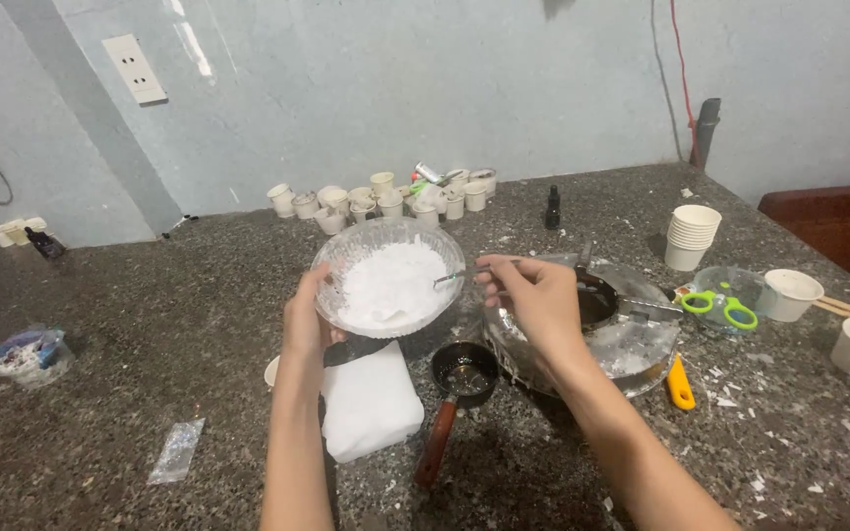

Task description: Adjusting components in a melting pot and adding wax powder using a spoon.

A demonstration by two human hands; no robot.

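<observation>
My left hand (305, 320) and my right hand (535, 295) are both bare; no gloves, no rings that I can make out, no watch or band at either wrist; my forearms are uncovered too, right down to the bottom edge of the view, with no sleeve showing anywhere; my fingers are slim, the nails short and plain so far as I can tell.

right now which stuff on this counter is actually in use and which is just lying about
In use:
- left hand tilting the clear bowl of white flakes
- right hand with a thin metal utensil
- small dark pan beneath

Lying about:
- green scissors
- stacked paper cups
- dropper bottle
- white block
- yellow cutter
</observation>
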